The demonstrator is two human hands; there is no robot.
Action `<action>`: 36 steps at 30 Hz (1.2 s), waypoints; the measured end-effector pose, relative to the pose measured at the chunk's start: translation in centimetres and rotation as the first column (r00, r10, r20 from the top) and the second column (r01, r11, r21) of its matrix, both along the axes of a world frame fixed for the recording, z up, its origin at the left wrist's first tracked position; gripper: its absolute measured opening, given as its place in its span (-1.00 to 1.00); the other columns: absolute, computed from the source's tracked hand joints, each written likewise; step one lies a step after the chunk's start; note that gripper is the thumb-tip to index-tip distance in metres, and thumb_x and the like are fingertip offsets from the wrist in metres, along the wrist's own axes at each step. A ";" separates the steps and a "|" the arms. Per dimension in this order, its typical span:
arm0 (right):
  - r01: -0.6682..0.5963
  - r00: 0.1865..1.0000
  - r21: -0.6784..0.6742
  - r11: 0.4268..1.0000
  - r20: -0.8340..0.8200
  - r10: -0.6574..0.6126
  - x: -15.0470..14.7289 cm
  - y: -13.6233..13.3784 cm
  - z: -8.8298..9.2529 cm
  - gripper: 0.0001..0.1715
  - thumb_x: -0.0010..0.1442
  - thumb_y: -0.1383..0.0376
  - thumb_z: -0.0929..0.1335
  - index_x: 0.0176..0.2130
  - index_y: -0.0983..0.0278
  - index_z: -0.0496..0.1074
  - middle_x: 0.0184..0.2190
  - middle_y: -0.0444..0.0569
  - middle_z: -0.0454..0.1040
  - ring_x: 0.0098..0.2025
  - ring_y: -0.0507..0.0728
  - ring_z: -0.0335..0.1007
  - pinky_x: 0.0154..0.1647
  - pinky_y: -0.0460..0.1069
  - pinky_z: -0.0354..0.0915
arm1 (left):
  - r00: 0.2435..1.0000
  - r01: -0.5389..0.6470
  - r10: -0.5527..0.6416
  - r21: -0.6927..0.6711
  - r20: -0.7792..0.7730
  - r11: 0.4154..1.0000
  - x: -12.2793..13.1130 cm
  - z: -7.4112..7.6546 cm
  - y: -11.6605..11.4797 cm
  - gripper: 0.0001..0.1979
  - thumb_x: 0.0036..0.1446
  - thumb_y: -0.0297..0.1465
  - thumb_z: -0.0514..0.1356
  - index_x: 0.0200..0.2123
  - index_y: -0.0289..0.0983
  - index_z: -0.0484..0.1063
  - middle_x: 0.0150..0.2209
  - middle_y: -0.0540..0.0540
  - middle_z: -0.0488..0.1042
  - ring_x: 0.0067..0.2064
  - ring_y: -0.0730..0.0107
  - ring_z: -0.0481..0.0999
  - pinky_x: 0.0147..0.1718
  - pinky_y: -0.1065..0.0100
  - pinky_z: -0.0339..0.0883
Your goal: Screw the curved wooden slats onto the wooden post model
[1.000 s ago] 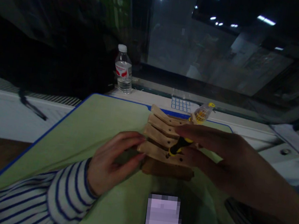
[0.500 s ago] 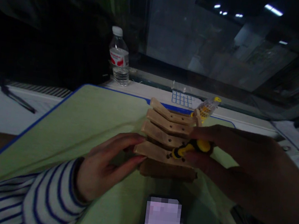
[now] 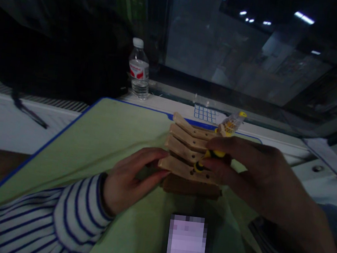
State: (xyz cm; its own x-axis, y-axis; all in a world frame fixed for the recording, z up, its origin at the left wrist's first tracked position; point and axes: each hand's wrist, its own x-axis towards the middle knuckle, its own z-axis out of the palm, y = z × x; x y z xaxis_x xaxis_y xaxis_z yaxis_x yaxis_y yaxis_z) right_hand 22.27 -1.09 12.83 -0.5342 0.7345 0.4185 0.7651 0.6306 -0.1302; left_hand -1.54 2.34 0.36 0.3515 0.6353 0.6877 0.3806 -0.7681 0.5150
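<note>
My left hand (image 3: 135, 175) pinches the left end of the nearest wooden slat (image 3: 178, 168) between thumb and fingers. Several such bent slats with drilled holes stand in a row, part of one wooden piece with a darker brown block (image 3: 190, 188) at its near side. In my right hand (image 3: 262, 186) is a small yellow-and-black screwdriver (image 3: 217, 153), held tilted with its lower end at a hole in the nearest slat. Its tip is too small to make out, and my fingers cover part of the handle.
A phone (image 3: 187, 242) with a blurred screen lies at the near edge of the green table (image 3: 120, 125). On the sill behind are a water bottle (image 3: 139, 74), a blue-grid sheet (image 3: 205, 113) and a clear container with a yellow cap (image 3: 232, 122). Papers (image 3: 330, 159) lie at right.
My right hand has shifted its hold on the screwdriver, its fingers now lower and covering more of the handle. My left hand keeps its pinch on the slat. The whole view has shifted slightly.
</note>
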 end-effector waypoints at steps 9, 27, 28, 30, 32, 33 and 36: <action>-0.070 0.997 -0.070 0.995 -0.028 0.068 0.4 -0.3 0.1 -0.53 0.31 0.34 0.27 0.19 0.27 0.30 0.18 -0.01 0.40 0.15 0.09 0.36 0.19 0.00 0.29 | 1.000 0.003 -0.003 0.012 0.028 1.000 0.5 -0.1 0.2 -0.71 0.18 -0.41 0.23 -0.02 -0.26 0.36 -0.18 -0.15 0.55 -0.20 0.34 0.58 -0.21 0.30 0.51; -0.191 0.938 -0.277 0.942 -0.333 0.093 0.4 0.4 -0.5 -0.70 0.25 0.30 0.35 0.00 0.19 0.45 -0.04 -0.07 0.55 0.03 0.09 0.45 0.04 -0.01 0.34 | 0.999 -0.003 0.001 0.044 0.050 0.999 0.5 -0.1 0.4 -0.70 0.17 -0.40 0.24 -0.02 -0.25 0.37 -0.17 -0.15 0.57 -0.25 0.36 0.59 -0.26 0.33 0.51; -0.188 0.942 -0.263 0.946 -0.320 0.098 0.3 0.4 -0.5 -0.71 0.25 0.30 0.35 -0.01 0.20 0.45 -0.06 -0.06 0.56 0.00 0.09 0.46 0.01 -0.02 0.35 | 0.999 -0.005 0.003 0.045 0.046 0.999 0.5 -0.2 0.4 -0.70 0.17 -0.39 0.23 -0.02 -0.25 0.37 -0.16 -0.15 0.57 -0.23 0.34 0.59 -0.24 0.33 0.51; -0.179 0.949 -0.236 0.955 -0.297 0.105 0.2 0.4 -0.4 -0.72 0.24 0.30 0.35 -0.03 0.21 0.46 -0.09 -0.07 0.57 -0.03 0.08 0.48 -0.02 -0.04 0.35 | 0.999 -0.006 0.004 0.042 0.039 0.999 0.4 -0.1 0.4 -0.70 0.17 -0.39 0.23 -0.02 -0.25 0.36 -0.17 -0.14 0.57 -0.20 0.33 0.60 -0.22 0.33 0.50; -0.166 0.954 -0.210 0.963 -0.282 0.103 0.1 0.4 -0.4 -0.74 0.24 0.30 0.36 -0.04 0.21 0.45 -0.11 -0.08 0.57 -0.04 0.08 0.48 -0.03 -0.05 0.35 | 1.000 -0.006 0.005 0.032 0.026 0.999 0.3 -0.1 0.4 -0.71 0.17 -0.39 0.24 -0.03 -0.26 0.36 -0.17 -0.14 0.56 -0.20 0.33 0.59 -0.21 0.35 0.49; -0.159 0.956 -0.199 0.967 -0.274 0.101 0.1 0.4 -0.3 -0.74 0.23 0.30 0.37 -0.05 0.21 0.45 -0.11 -0.08 0.57 -0.04 0.08 0.48 -0.02 -0.05 0.35 | 1.000 -0.004 0.004 0.031 0.021 1.000 0.3 -0.1 0.4 -0.71 0.17 -0.40 0.24 -0.03 -0.27 0.35 -0.17 -0.14 0.56 -0.19 0.34 0.59 -0.21 0.35 0.49; -0.150 0.958 -0.160 0.976 -0.269 0.103 0.1 0.5 -0.3 -0.76 0.22 0.29 0.38 -0.07 0.23 0.44 -0.11 -0.08 0.57 -0.04 0.06 0.48 -0.02 -0.07 0.35 | 1.000 0.007 -0.009 0.056 0.019 0.998 0.2 -0.2 0.5 -0.70 0.17 -0.41 0.24 -0.02 -0.28 0.34 -0.17 -0.13 0.55 -0.20 0.36 0.58 -0.21 0.37 0.48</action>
State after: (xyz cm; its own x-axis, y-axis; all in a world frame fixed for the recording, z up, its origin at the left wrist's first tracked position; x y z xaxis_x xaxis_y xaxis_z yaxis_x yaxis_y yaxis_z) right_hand 22.37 -0.57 12.48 -0.5189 0.7424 0.4239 0.6057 0.6692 -0.4304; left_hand -1.31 2.80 0.13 0.3427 0.5932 0.7284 0.3648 -0.7986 0.4787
